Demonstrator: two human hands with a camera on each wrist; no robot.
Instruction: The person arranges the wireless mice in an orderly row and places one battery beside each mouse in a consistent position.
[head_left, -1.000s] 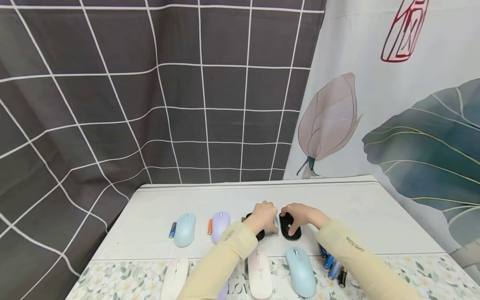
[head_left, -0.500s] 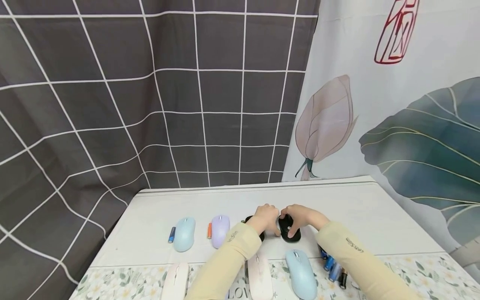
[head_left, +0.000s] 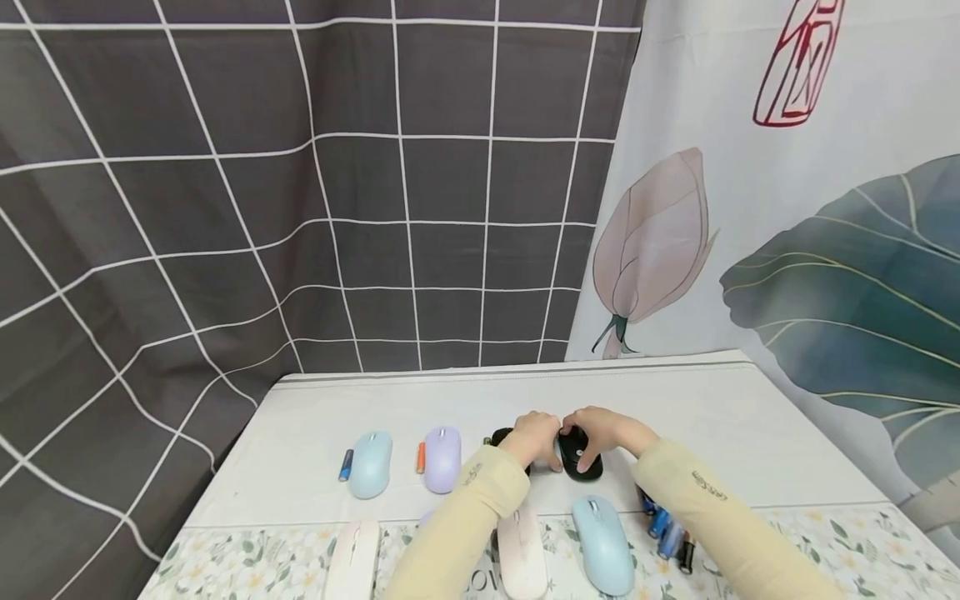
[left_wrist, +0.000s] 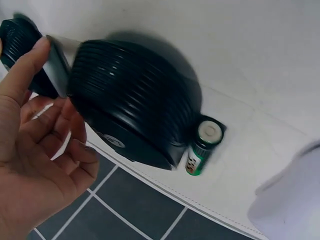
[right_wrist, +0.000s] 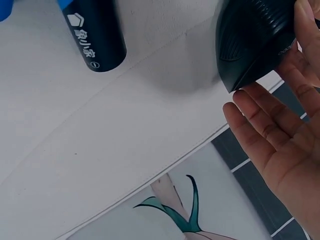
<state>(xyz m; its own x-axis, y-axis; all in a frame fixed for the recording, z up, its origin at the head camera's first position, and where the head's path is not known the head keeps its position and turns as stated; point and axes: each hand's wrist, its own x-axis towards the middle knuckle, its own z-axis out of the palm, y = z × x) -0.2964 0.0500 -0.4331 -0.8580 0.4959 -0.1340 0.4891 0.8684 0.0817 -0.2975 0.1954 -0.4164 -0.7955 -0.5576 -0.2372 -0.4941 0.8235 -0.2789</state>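
Note:
My right hand [head_left: 603,433] grips a black computer mouse [head_left: 581,462], thumb on its near side and fingers over the far end. Beside it, my left hand [head_left: 536,437] holds a pale blue-grey piece [left_wrist: 57,72] against this mouse's left side; its kind I cannot tell. In the left wrist view, my left thumb lies along the piece while the other fingers curl below. A second black mouse [left_wrist: 135,100], with ribbed sides, rests on the table to the left, partly hidden by my left hand in the head view. Touching its edge is a green battery [left_wrist: 197,155].
Left of the hands lie a light blue mouse [head_left: 371,464] with a blue battery [head_left: 346,465] and a lilac mouse [head_left: 442,460] with an orange battery [head_left: 421,458]. Nearer are pale mice [head_left: 522,554], another blue mouse [head_left: 603,546] and several batteries [head_left: 660,523] by my right sleeve.
My left hand has edged slightly right with the pale piece, closer to the black mouse in my right hand. The right hand keeps its grip; the head view has shifted a little.

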